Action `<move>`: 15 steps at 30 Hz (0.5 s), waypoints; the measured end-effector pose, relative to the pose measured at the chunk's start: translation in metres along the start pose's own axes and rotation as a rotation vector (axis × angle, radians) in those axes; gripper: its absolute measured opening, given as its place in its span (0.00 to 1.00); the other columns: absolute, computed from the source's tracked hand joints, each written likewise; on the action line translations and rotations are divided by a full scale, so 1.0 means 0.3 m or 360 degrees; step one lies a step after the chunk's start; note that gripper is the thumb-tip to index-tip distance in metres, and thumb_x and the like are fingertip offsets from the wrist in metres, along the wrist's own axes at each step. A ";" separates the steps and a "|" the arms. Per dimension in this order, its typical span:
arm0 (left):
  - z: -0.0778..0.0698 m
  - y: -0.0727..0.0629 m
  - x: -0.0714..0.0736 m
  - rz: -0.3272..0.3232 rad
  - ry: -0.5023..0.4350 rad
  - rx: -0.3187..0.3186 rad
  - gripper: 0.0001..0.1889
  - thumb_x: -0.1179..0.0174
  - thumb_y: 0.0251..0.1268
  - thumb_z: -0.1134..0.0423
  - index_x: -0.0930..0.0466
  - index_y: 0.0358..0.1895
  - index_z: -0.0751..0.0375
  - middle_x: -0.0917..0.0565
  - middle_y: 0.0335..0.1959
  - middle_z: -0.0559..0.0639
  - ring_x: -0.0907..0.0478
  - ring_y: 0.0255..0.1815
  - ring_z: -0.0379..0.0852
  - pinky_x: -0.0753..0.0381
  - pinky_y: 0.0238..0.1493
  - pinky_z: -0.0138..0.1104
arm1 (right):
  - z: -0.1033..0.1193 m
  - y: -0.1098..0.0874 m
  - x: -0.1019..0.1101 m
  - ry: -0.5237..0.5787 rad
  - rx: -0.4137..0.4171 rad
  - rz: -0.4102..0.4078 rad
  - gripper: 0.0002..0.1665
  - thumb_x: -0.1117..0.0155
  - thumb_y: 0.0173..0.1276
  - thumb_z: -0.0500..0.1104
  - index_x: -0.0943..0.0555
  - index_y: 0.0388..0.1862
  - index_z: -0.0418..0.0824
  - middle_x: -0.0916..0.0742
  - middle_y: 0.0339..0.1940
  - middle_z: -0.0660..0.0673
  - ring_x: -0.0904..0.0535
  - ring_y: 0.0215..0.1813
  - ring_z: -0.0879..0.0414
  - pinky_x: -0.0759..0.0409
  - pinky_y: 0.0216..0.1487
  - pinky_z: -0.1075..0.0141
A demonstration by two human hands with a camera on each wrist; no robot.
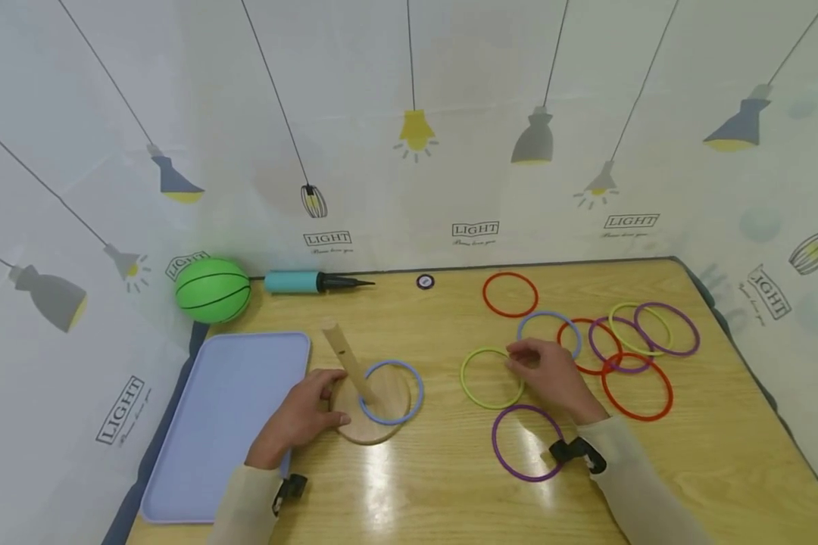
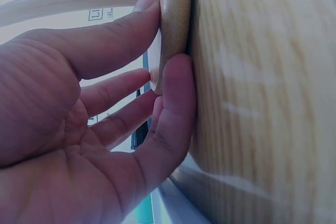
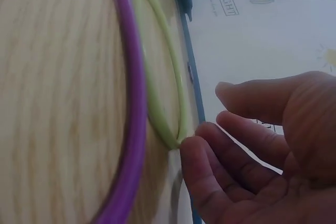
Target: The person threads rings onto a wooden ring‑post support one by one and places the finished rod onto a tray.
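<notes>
"How do the hands stand?"

"The left hand (image 1: pixel 305 409) pinches the base (image 1: pixel 375 434) of the wooden peg stand (image 1: pixel 351 363), left of centre. The right hand (image 1: pixel 552 375) is loosely spread, thumb apart — its fingertips at the right rim of the yellow-green ring (image 1: pixel 462 376), which lies right of the stand."

"What could go wrong?"

"Without the thumb, I think those fingertips might only skid it. A dipping wrist could let the right wrist camera (image 1: pixel 572 451) drag the near purple ring (image 1: pixel 494 439). A jolted base may shift the light-blue ring (image 1: pixel 422 390) overhanging its right side."

"Any room?"

"Bare tabletop (image 1: pixel 439 454) between stand and yellow-green ring. Leftward is tight — the lilac tray (image 1: pixel 238 409) sits just beside the left hand."
</notes>
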State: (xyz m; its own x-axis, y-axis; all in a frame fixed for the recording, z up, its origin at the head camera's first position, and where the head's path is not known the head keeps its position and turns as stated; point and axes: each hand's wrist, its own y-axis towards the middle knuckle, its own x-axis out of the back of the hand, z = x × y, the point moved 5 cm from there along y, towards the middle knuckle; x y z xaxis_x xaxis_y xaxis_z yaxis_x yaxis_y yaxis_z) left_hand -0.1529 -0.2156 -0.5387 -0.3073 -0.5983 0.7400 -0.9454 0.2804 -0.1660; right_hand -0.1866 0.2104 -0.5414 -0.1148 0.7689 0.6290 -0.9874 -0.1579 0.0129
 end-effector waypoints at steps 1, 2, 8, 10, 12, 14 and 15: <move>-0.001 0.002 0.001 -0.0003 0.0002 0.0005 0.38 0.20 0.58 0.62 0.25 0.73 0.61 0.19 0.65 0.59 0.18 0.55 0.53 0.19 0.55 0.47 | -0.006 0.000 0.000 -0.0006 -0.0016 0.0008 0.17 0.29 0.74 0.42 0.13 0.57 0.35 0.08 0.47 0.41 0.12 0.48 0.48 0.16 0.52 0.59; -0.002 0.003 0.001 -0.0001 0.0008 0.0010 0.38 0.20 0.58 0.62 0.25 0.73 0.61 0.19 0.65 0.59 0.18 0.55 0.53 0.19 0.55 0.47 | -0.011 0.000 -0.001 -0.0007 -0.0032 0.0016 0.17 0.29 0.74 0.42 0.13 0.57 0.35 0.08 0.47 0.41 0.12 0.48 0.49 0.16 0.52 0.58; -0.003 0.002 0.000 0.0010 0.0012 0.0028 0.38 0.20 0.59 0.62 0.25 0.73 0.61 0.19 0.65 0.59 0.19 0.55 0.52 0.20 0.55 0.46 | -0.034 0.002 -0.009 -0.0035 -0.0063 0.0050 0.18 0.29 0.73 0.42 0.13 0.57 0.34 0.08 0.46 0.41 0.13 0.46 0.50 0.16 0.51 0.56; -0.004 0.001 0.000 0.0008 0.0018 0.0020 0.38 0.20 0.59 0.62 0.25 0.73 0.61 0.19 0.64 0.59 0.19 0.54 0.52 0.20 0.55 0.46 | -0.034 0.006 -0.012 -0.0072 -0.0051 0.0041 0.18 0.28 0.72 0.41 0.13 0.56 0.34 0.08 0.45 0.41 0.12 0.46 0.50 0.15 0.50 0.54; -0.005 0.002 0.000 0.0006 0.0026 0.0012 0.38 0.20 0.59 0.62 0.25 0.73 0.62 0.19 0.64 0.59 0.20 0.53 0.51 0.21 0.55 0.46 | -0.030 0.012 -0.015 -0.0122 -0.0036 0.0014 0.17 0.26 0.70 0.41 0.12 0.54 0.34 0.08 0.43 0.41 0.12 0.45 0.49 0.14 0.50 0.52; -0.007 0.004 0.001 0.0003 0.0036 -0.0003 0.38 0.20 0.58 0.62 0.25 0.72 0.62 0.19 0.63 0.59 0.20 0.52 0.50 0.21 0.55 0.45 | -0.023 0.021 -0.019 -0.0205 -0.0004 -0.0008 0.16 0.25 0.69 0.41 0.11 0.52 0.34 0.08 0.41 0.41 0.12 0.44 0.48 0.14 0.49 0.51; -0.007 0.005 0.001 0.0002 0.0039 -0.0006 0.38 0.20 0.58 0.62 0.25 0.72 0.62 0.19 0.63 0.59 0.21 0.52 0.50 0.21 0.54 0.45 | -0.019 0.024 -0.021 -0.0252 0.0011 -0.0020 0.15 0.25 0.68 0.40 0.10 0.51 0.34 0.08 0.41 0.42 0.12 0.44 0.48 0.14 0.48 0.51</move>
State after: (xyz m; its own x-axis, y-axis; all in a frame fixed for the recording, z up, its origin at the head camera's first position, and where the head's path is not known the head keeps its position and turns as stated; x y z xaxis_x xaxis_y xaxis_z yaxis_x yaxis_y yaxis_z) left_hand -0.1541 -0.2137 -0.5373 -0.3057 -0.5794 0.7555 -0.9446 0.2839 -0.1645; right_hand -0.1937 0.2079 -0.5497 -0.0833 0.6637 0.7433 -0.9878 -0.1536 0.0265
